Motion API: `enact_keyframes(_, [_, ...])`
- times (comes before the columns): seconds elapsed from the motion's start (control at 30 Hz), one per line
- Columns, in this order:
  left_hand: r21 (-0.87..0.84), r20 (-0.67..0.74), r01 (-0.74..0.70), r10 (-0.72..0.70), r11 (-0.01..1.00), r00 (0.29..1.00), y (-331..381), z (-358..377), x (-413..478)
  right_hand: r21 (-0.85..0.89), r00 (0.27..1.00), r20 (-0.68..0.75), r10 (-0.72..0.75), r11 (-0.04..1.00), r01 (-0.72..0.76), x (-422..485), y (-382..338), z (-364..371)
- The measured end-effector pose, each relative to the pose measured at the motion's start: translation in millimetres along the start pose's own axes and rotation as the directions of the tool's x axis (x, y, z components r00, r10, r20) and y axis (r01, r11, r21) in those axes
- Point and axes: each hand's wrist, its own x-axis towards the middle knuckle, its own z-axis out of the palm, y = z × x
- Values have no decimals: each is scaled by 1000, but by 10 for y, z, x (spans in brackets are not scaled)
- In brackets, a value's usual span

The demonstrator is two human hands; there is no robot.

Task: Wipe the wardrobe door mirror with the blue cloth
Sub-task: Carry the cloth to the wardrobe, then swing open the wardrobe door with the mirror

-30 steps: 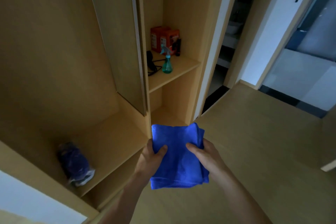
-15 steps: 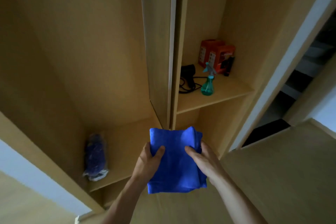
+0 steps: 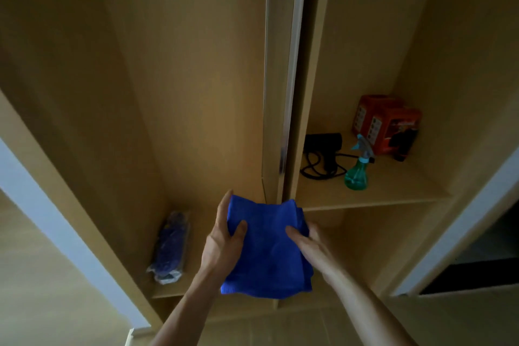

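A folded blue cloth (image 3: 268, 250) hangs in front of me at the lower middle of the head view. My left hand (image 3: 223, 241) holds its left edge, thumb on top and fingers behind. My right hand (image 3: 310, 244) grips its right edge with the thumb on top. The open wardrobe door (image 3: 278, 78) stands edge-on straight ahead, above the cloth, with a thin shiny strip along its edge. Its mirror face is turned away from me and cannot be seen.
A green spray bottle (image 3: 357, 174), a black hair dryer with cord (image 3: 323, 149) and orange boxes (image 3: 386, 123) sit on the right shelf. A wrapped dark blue bundle (image 3: 170, 247) lies on the lower left shelf. An open doorway lies at the far right.
My view has swung right and closer to the wardrobe, so the door now appears edge-on at the centre. Both hands kept hold of the cloth and raised it slightly.
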Motion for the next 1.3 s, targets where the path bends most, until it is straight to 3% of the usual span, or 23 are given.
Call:
enact_keyframes(0.17, [83,-2,-62,63,995,998,229,-115,273,-105,999,-14,-29,994,27,189,-231,-50])
enact_keyframes(0.53, [75,-75,-209,214,975,974,1049,-450,870,-372,974,-92,-206,915,158,332,-1123,-208])
enact_keyframes(0.87, [344,10,-305,321,888,947,1731,-283,1179,-474,859,-250,-447,830,294,430,-1832,-361])
enact_keyframes(1.3, [463,-61,-275,340,843,938,2085,102,1279,-419,861,-210,-463,838,348,783,-2037,-517])
